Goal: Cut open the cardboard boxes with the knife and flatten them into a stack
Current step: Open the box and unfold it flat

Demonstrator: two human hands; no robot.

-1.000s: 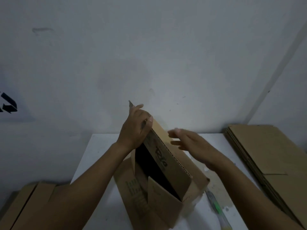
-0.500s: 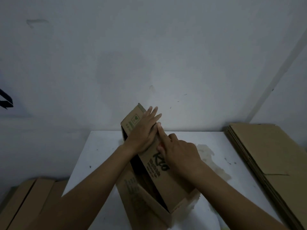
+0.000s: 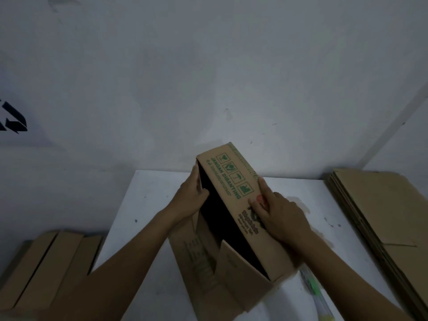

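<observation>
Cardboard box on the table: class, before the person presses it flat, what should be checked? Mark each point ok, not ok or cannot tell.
1. Near end of the box open: ok.
2. Far end cut open: cannot tell.
3. Left hand grips the box's left wall: ok.
4. Right hand lies flat on the printed side: ok.
5. Knife out of both hands, on the table beside the box: ok.

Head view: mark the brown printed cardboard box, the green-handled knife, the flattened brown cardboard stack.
brown printed cardboard box (image 3: 231,181), head view, green-printed side panel.
green-handled knife (image 3: 312,285), head view, green part of handle.
flattened brown cardboard stack (image 3: 382,205), head view, top sheet.
</observation>
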